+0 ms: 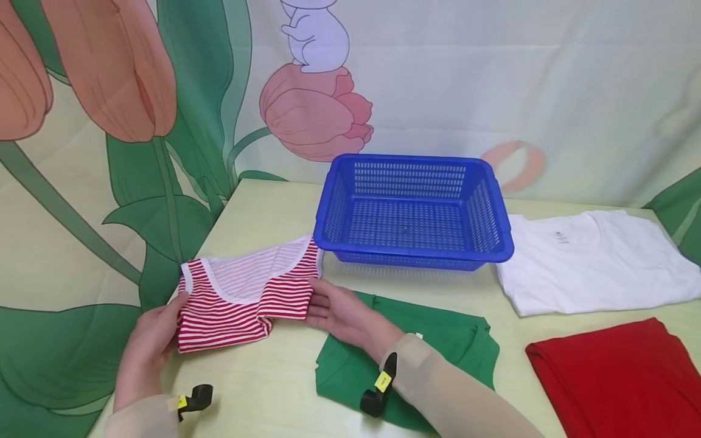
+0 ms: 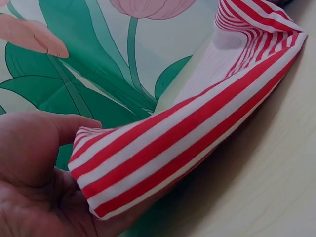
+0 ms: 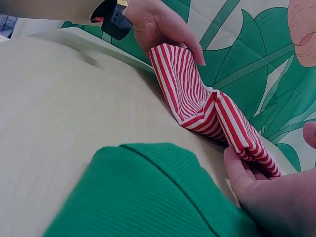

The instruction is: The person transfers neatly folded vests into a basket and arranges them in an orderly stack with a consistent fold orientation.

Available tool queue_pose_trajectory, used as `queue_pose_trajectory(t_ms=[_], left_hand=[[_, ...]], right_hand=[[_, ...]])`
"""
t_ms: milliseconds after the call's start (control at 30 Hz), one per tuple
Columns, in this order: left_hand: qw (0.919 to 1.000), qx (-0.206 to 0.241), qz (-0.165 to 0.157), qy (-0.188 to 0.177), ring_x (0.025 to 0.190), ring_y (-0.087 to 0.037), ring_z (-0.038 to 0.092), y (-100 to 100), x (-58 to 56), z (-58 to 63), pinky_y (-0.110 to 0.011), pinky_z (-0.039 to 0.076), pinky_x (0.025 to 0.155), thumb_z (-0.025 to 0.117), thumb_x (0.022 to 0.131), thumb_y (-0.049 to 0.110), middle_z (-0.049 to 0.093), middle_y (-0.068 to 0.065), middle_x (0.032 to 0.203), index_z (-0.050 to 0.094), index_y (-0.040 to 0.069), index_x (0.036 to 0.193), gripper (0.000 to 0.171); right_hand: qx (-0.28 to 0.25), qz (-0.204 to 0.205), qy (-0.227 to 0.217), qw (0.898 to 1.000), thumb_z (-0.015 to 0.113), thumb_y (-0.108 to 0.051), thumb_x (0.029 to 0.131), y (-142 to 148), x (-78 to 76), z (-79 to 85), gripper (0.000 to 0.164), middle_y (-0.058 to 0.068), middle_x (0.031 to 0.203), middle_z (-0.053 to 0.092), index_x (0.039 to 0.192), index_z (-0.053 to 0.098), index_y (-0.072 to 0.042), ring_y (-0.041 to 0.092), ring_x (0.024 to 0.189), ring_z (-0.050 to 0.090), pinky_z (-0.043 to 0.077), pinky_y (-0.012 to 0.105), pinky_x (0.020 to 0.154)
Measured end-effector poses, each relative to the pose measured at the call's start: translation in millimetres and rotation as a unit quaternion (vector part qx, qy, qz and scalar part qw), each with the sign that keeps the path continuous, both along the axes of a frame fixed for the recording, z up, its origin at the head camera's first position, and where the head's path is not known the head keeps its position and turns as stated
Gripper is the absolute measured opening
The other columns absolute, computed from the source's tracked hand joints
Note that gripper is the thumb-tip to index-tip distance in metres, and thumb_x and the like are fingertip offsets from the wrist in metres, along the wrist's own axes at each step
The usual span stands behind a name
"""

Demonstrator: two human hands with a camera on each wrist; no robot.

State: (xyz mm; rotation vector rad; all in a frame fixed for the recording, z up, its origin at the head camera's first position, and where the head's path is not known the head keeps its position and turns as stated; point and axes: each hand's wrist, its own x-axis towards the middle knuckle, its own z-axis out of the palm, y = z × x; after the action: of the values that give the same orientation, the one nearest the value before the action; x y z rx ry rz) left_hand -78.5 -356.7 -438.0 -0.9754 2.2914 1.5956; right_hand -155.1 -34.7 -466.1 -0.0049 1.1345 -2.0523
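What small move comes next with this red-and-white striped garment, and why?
Probably draw the left hand and right hand gently apart: they touch opposite sides of the red-and-white striped garment, whose near edge buckles between them, so a light pull might flatten it.

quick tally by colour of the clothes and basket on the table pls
Red-and-white striped garment: 1
Green garment: 1
White shirt: 1
Red garment: 1
Blue basket: 1
Total: 5
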Motion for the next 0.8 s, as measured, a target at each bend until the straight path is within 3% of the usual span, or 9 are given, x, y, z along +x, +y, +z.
queue_pose_trajectory(t_ms=[400, 800], left_hand=[[0.998, 0.057, -0.026, -0.001, 0.082, -0.006, 0.063, 1.0, -4.9, -4.5, -0.023, 0.059, 0.071, 0.045, 0.11, 0.056, 0.063, 0.005, 0.099, 0.028, -0.012, 0.16, 0.086], [0.9945, 0.094, -0.039, 0.024, 0.079, -0.005, 0.063, 0.7, -5.5, -6.6, -0.021, 0.06, 0.071, 0.051, 0.112, 0.042, 0.065, 0.009, 0.093, 0.027, -0.014, 0.159, 0.077]], right_hand=[[0.013, -0.02, -0.03, 0.999, 0.054, -0.024, 0.113, -12.8, -4.4, -4.3, 0.052, 0.03, 0.147, 0.058, 0.152, 0.046, 0.01, 0.042, 0.142, 0.054, 0.045, 0.048, 0.119], [0.056, -0.024, 0.014, 0.998, 0.054, -0.016, 0.113, -17.7, -7.6, -14.7, 0.043, 0.022, 0.137, 0.068, 0.147, 0.054, 0.011, 0.03, 0.131, 0.065, 0.054, 0.042, 0.11]])
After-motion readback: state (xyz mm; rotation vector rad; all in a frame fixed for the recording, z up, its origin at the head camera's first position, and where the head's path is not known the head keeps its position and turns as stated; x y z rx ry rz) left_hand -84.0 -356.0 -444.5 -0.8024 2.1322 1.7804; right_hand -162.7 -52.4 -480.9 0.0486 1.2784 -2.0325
